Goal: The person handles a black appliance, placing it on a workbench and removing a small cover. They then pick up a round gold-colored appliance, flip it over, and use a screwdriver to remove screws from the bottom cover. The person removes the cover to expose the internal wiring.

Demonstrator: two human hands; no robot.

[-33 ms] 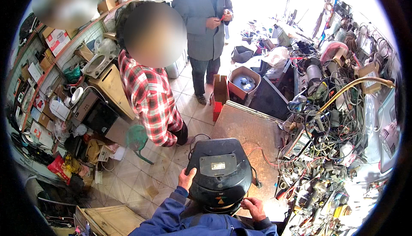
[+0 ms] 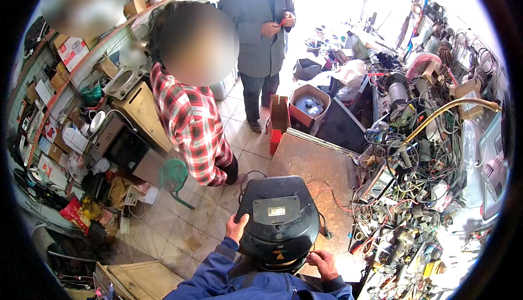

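Note:
Right in front of me, at the near edge of the wooden worktable (image 2: 310, 155), is a bulky black appliance (image 2: 280, 234) with rounded corners. A rectangular plate with a pale label (image 2: 276, 211) is set in its upper face, and a small orange warning mark shows on its near side. My left hand (image 2: 236, 227) grips the appliance's left side, thumb on top, fingers hidden behind the edge. By its lower right edge, my right hand (image 2: 322, 263) has its fingers curled together; what they pinch, if anything, cannot be made out.
Tangled cables, tools and parts (image 2: 403, 218) are heaped along the right. Beyond the table stand a red box (image 2: 279, 123) and a carton (image 2: 309, 104). A person in a checked shirt (image 2: 190, 131) stands left, another in a grey jacket (image 2: 256, 33) farther back. A green stool (image 2: 174, 174) is left.
The person in the checked shirt has shifted very slightly. My hands and the black appliance stay where they were.

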